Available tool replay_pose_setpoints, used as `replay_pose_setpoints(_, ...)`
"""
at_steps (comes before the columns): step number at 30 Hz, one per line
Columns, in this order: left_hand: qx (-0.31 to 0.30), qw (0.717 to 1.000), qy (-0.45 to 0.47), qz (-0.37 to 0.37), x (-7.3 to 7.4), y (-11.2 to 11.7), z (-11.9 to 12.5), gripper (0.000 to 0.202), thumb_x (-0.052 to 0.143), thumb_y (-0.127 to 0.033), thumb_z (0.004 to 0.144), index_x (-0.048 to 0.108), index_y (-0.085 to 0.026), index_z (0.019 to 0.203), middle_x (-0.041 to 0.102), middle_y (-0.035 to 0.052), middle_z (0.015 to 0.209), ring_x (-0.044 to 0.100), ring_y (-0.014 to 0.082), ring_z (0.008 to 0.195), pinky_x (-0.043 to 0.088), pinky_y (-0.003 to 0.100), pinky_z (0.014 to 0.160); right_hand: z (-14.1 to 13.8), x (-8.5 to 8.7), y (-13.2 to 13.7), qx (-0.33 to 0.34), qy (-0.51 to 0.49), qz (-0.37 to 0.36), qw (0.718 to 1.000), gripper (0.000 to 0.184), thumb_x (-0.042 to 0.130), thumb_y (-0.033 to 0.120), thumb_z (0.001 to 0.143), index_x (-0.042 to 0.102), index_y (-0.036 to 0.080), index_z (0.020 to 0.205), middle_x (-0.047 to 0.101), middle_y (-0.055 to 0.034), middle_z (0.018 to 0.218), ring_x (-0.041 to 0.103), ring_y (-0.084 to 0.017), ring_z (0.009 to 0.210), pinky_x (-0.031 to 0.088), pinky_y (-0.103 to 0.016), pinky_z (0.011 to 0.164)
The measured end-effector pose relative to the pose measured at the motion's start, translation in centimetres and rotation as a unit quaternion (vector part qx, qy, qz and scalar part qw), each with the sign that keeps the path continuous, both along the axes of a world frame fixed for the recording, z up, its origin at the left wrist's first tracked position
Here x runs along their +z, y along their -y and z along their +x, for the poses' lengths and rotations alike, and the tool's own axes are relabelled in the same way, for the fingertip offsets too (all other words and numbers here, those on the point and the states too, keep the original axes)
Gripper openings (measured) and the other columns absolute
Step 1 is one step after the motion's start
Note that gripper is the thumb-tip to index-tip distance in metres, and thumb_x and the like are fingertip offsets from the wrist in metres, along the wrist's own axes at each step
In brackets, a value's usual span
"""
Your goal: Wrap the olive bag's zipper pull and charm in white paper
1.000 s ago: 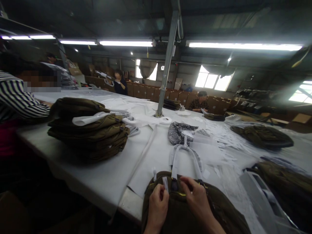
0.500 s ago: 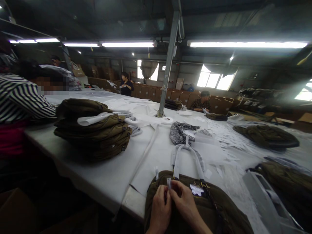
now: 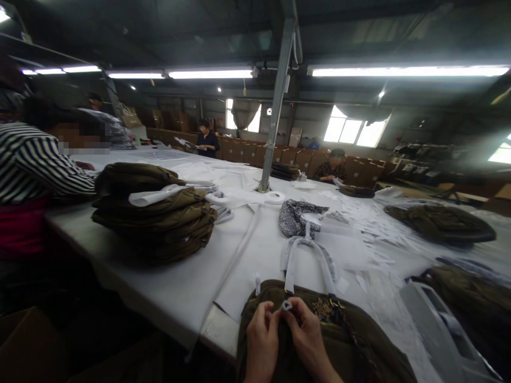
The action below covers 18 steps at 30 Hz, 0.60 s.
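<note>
An olive-green bag (image 3: pixel 339 340) lies in front of me on the table. Over its upper edge, a small rolled piece of white wrapping (image 3: pixel 286 305) is pinched between the fingertips of my right hand (image 3: pixel 306 332). My left hand (image 3: pixel 261 335) is closed against it from the other side, thumb touching the roll. What is inside the roll is hidden. Beside my right hand the bag carries a gold emblem (image 3: pixel 322 308). White-wrapped handles (image 3: pixel 293 260) stretch away from the bag's top. Another white-wrapped tab (image 3: pixel 257 284) sticks up at the bag's left.
A stack of olive bags (image 3: pixel 155 218) stands left on the white table (image 3: pixel 223 266). A grey tape dispenser (image 3: pixel 435 330) is close on my right, by another bag (image 3: pixel 467 287). Patterned cloth (image 3: pixel 295 218) and a metal post (image 3: pixel 273 117) lie ahead. A person in stripes (image 3: pixel 35 159) works at left.
The white piece stood upright between my fingers and now appears as a small roll seen end-on. Both hands shifted slightly. The emblem looked shiny white before and now shows gold.
</note>
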<state>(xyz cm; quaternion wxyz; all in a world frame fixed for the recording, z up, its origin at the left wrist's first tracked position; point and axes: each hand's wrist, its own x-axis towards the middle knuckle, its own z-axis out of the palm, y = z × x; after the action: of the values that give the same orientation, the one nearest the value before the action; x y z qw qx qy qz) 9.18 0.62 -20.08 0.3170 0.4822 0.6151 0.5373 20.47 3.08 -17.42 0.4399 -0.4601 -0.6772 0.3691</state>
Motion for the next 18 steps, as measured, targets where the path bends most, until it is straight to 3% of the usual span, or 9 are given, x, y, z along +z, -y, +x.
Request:
replay_pose_setpoints(2,0.008,0.999,0.033,-0.001,0.2,-0.1,-0.5,0.033,0.049,-0.035,0.082,0.054,-0.016,0.109,0.064,0.0051,0.085,0.06,0.0165,0.072,0.048,0.03,0.073,0.2,0.0,-0.1,0.007,-0.005,0.0,1.0,0.013,0.051,0.032,0.084,0.056,0.02,0.082,0.062,-0.0012,0.075,0.058,-0.017,0.072,0.044,-0.024,0.067)
replay_pose_setpoints(4,-0.047,0.997,0.065,0.018,0.7,-0.1,-1.0,0.04,0.052,-0.033,0.08,0.051,-0.017,0.117,0.064,0.0066,0.096,0.061,0.016,0.08,0.049,0.029,0.079,0.3,0.1,-0.1,0.018,-0.008,0.001,1.0,0.014,0.051,0.032,0.084,0.056,0.019,0.082,0.062,-0.0011,0.075,0.058,-0.017,0.071,0.044,-0.023,0.066)
replay_pose_setpoints(7,-0.117,0.989,0.088,0.025,1.0,-0.1,-1.3,0.022,0.053,-0.031,0.08,0.066,-0.02,0.094,0.068,0.0048,0.093,0.062,0.0176,0.087,0.049,0.028,0.082,0.1,0.1,0.1,0.015,-0.016,0.005,1.0,0.014,0.053,0.032,0.083,0.055,0.019,0.082,0.062,-0.002,0.076,0.059,-0.018,0.073,0.045,-0.024,0.068)
replay_pose_setpoints(10,-0.04,0.998,0.038,0.014,0.3,0.1,-0.6,0.018,0.052,-0.029,0.081,0.068,-0.021,0.083,0.071,0.0035,0.085,0.064,0.0182,0.08,0.05,0.027,0.077,-0.2,-0.1,0.3,-0.019,-0.027,-0.008,0.999,0.015,0.055,0.033,0.081,0.056,0.018,0.081,0.064,-0.0033,0.076,0.059,-0.018,0.073,0.045,-0.025,0.068)
replay_pose_setpoints(12,0.004,0.997,-0.057,0.047,-0.6,0.2,0.1,0.02,0.049,-0.027,0.084,0.068,-0.021,0.085,0.07,0.0048,0.085,0.065,0.0184,0.079,0.051,0.027,0.074,-0.4,-0.5,0.2,-0.047,-0.037,-0.029,0.998,0.018,0.057,0.035,0.08,0.058,0.017,0.08,0.065,-0.0042,0.075,0.06,-0.019,0.071,0.046,-0.026,0.066)
replay_pose_setpoints(14,0.025,0.976,-0.182,0.119,-1.4,0.3,0.6,0.023,0.045,-0.024,0.086,0.067,-0.019,0.089,0.07,0.0065,0.084,0.064,0.0188,0.076,0.051,0.029,0.071,-0.5,-1.0,0.0,-0.072,-0.055,-0.059,0.994,0.02,0.059,0.036,0.077,0.058,0.016,0.08,0.065,-0.0039,0.071,0.059,-0.018,0.066,0.045,-0.025,0.061)
replay_pose_setpoints(18,0.046,0.873,-0.396,0.28,-2.6,0.6,0.7,0.035,0.034,-0.011,0.084,0.062,-0.012,0.103,0.07,0.0107,0.092,0.062,0.0212,0.077,0.049,0.036,0.073,-0.5,-1.8,-0.6,-0.097,-0.115,-0.129,0.98,0.024,0.064,0.038,0.072,0.06,0.014,0.076,0.064,-0.0025,0.063,0.058,-0.017,0.058,0.044,-0.024,0.055)
